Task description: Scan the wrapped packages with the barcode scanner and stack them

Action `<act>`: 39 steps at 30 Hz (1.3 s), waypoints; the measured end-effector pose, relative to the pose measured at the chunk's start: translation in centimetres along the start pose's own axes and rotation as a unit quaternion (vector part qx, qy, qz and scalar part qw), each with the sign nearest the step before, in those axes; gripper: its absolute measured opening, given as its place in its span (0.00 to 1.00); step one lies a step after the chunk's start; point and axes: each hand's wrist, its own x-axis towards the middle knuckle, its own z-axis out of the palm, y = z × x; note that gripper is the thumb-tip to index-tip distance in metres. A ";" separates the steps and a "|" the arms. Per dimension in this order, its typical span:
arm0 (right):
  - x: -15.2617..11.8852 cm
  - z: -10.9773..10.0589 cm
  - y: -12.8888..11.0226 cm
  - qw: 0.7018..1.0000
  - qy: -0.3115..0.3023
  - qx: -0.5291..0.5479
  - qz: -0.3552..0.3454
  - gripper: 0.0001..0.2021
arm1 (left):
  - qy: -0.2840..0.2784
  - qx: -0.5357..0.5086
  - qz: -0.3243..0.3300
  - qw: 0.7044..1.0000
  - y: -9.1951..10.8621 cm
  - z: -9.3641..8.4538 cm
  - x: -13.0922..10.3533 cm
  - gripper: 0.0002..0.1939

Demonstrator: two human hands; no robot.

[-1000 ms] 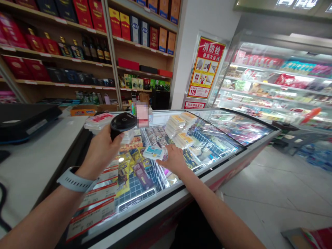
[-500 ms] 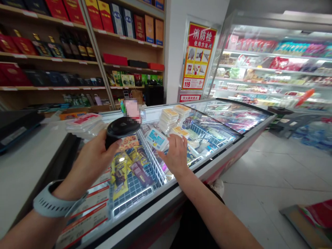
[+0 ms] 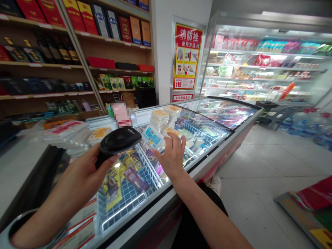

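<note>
My left hand (image 3: 86, 169) is wrapped round the handle of a black handheld barcode scanner (image 3: 120, 140), raised over the near left end of a glass-topped chest freezer (image 3: 145, 209). My right hand (image 3: 172, 155) hovers over the glass with fingers spread and slightly bent. Just left of its fingertips is a clear plastic pack with a blue label (image 3: 152, 137); the hand looks apart from it. Behind that pack stand stacks of clear packs with orange labels (image 3: 160, 119). Under the glass, a white wire basket (image 3: 149, 162) holds yellow and purple wrapped ice creams.
More stacked packs (image 3: 66, 131) stand left of the scanner, by a pale counter (image 3: 15, 173). Shelves with boxes and bottles (image 3: 64, 65) line the back left. A lit display fridge (image 3: 259, 65) stands at the back right, with water bottles (image 3: 302, 124) on the floor.
The view has turned a little to the right, so the scene slides left. My right hand's fingers have spread and come away from the blue-labelled pack. The scanner stays in my left hand.
</note>
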 end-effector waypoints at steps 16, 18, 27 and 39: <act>-0.2 0.0 0.0 1.000 0.017 -0.001 -0.006 0.20 | -0.018 -0.013 0.019 1.000 0.7 -0.2 -0.4 0.30; -0.2 0.0 0.0 1.000 0.018 -0.002 -0.010 0.20 | -0.015 -0.006 0.022 1.000 0.6 -0.2 -0.4 0.29; -0.1 0.0 0.1 1.000 0.020 -0.002 -0.007 0.21 | -0.026 0.006 0.018 0.999 0.5 -0.4 -0.4 0.28; 0.0 0.2 0.2 0.999 0.034 0.003 -0.001 0.23 | -0.044 0.013 0.009 0.999 0.4 -0.2 -0.3 0.30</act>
